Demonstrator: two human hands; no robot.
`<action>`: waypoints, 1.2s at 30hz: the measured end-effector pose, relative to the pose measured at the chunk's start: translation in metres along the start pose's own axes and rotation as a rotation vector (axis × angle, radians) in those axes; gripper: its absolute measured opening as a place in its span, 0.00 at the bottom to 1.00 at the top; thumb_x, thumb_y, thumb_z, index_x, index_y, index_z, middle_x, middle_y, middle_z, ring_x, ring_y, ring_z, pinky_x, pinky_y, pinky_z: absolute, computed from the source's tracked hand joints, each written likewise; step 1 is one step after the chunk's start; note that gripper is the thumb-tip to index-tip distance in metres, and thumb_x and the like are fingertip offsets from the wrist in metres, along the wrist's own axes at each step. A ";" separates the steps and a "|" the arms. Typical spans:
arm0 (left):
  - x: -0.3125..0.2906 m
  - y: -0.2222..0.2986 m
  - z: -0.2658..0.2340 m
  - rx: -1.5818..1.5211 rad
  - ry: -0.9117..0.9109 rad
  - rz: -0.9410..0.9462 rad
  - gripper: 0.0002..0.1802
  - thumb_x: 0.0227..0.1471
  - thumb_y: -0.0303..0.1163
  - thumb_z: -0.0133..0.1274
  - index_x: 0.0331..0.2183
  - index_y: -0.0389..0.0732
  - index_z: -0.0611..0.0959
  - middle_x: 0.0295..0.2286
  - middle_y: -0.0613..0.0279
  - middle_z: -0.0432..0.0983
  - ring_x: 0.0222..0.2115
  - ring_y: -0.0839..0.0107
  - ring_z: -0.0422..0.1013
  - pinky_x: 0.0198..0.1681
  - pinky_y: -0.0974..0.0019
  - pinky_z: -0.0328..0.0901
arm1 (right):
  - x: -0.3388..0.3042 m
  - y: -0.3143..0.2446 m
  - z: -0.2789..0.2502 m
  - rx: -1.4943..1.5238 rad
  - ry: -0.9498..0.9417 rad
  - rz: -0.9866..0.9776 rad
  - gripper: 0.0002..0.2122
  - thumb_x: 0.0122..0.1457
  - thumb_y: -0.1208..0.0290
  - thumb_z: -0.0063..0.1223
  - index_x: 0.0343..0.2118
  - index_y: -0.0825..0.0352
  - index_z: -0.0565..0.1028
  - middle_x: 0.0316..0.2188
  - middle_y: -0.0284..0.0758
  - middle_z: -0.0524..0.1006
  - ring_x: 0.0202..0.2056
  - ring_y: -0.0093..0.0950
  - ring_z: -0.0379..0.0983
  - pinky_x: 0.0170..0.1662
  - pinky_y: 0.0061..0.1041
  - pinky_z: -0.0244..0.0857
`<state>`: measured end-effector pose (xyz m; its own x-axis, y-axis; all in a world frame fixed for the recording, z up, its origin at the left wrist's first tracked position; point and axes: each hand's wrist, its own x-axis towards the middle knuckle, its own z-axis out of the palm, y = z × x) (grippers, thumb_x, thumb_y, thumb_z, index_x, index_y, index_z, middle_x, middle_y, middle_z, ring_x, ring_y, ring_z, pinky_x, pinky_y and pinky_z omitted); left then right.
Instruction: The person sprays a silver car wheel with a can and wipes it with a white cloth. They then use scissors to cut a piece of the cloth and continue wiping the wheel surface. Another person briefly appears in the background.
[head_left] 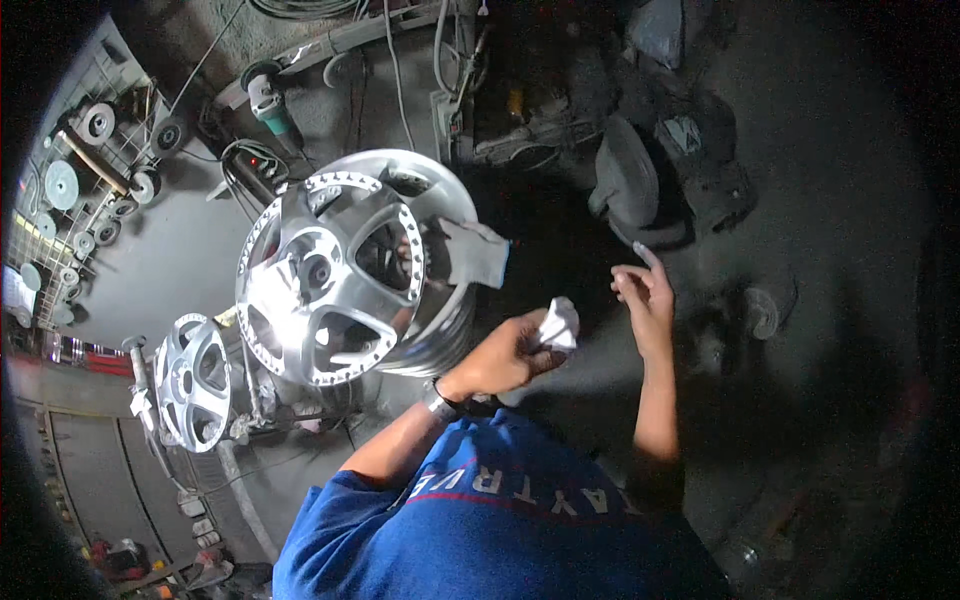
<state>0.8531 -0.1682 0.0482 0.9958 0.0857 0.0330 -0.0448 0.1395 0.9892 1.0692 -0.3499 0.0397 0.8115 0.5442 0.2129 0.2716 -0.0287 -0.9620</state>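
Observation:
My left hand, with a watch on its wrist, is closed on a crumpled white cloth or paper that sticks out past the fingers. To its left stands a large silver alloy wheel with wide spokes and small holes around its rim. A grey work glove with a blue edge lies over the wheel's right side, above my left hand. My right hand is raised farther right, apart from the wheel. Its index finger points up with a whitish covering on the tip; the other fingers are loosely bent, with nothing visible in them.
A second silver wheel stands at the lower left. Grinding discs hang on a wire rack at the far left. A green angle grinder hangs beyond the large wheel, near cables. A dark rounded seat-like object is at the back right.

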 end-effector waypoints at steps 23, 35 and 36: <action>0.260 0.030 -0.123 0.854 0.840 0.043 0.18 0.53 0.34 0.66 0.42 0.35 0.82 0.40 0.43 0.83 0.42 0.37 0.80 0.44 0.41 0.76 | 0.709 0.065 0.295 -0.580 -0.445 -0.504 0.47 0.65 0.71 0.61 0.80 0.71 0.43 0.76 0.57 0.61 0.75 0.53 0.61 0.75 0.47 0.58; 0.357 0.030 -0.214 0.604 1.163 -0.182 0.39 0.56 0.42 0.66 0.61 0.34 0.68 0.39 0.29 0.84 0.43 0.28 0.80 0.46 0.35 0.74 | 0.715 0.094 0.254 -0.519 -0.721 -0.539 0.51 0.67 0.67 0.70 0.80 0.74 0.42 0.63 0.52 0.77 0.62 0.45 0.76 0.67 0.42 0.68; 0.357 0.028 -0.219 0.569 1.194 -0.185 0.40 0.57 0.42 0.66 0.62 0.34 0.69 0.39 0.28 0.84 0.43 0.29 0.80 0.46 0.36 0.74 | 0.685 0.080 0.253 -0.443 -0.776 -0.459 0.51 0.67 0.68 0.70 0.80 0.74 0.41 0.60 0.50 0.80 0.60 0.42 0.78 0.66 0.40 0.69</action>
<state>1.1898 0.0823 0.0569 0.2905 0.9561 0.0377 0.4124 -0.1607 0.8967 1.5154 0.2328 0.0647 0.0610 0.9723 0.2254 0.7697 0.0980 -0.6309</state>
